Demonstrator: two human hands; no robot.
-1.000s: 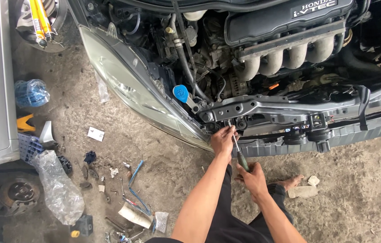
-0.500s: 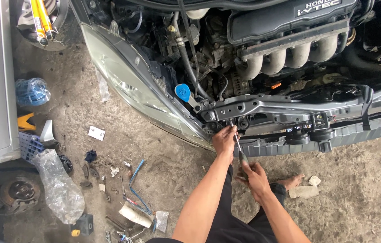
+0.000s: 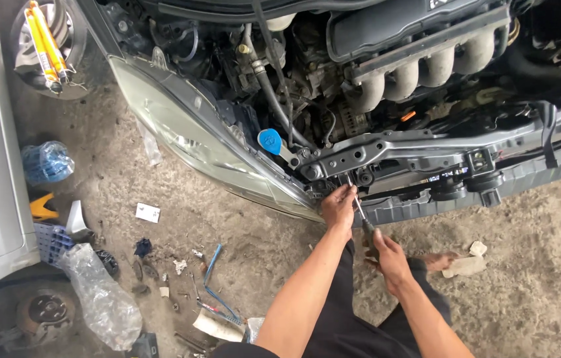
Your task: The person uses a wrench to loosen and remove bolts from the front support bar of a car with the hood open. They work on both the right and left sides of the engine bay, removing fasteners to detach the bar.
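Ground: rough, dusty concrete floor (image 3: 532, 292) of a workshop, with a car's open engine bay across the top of the view.
Left grip: the left hand (image 3: 338, 204) is closed round the upper shaft of a screwdriver (image 3: 362, 219), knuckles close up against the underside of the grey front crossmember (image 3: 413, 149).
Right grip: the right hand (image 3: 390, 255) is clamped on the dark handle of the same tool, lower and nearer the body than the left grip.
Screwdriver: slanted, its metal tip rising from the left grip to the bracket just under the crossmember; whether the tip sits in a fastener I cannot tell.
Above the left grip: a blue filler cap (image 3: 270, 141) and black hoses.
Left of the grips: the clear headlamp (image 3: 187, 136), running diagonally down to end just beside the left grip.
Above and right of the grips: the silver intake manifold (image 3: 426, 69).
Right of the right grip: a bare foot (image 3: 441, 260) and pale crumpled scraps (image 3: 467, 264) on the floor.
Far left of the grips: scattered small parts, a crumpled clear plastic bag (image 3: 98, 298), a blue bundle (image 3: 47, 162) and yellow shock absorbers (image 3: 43, 43).
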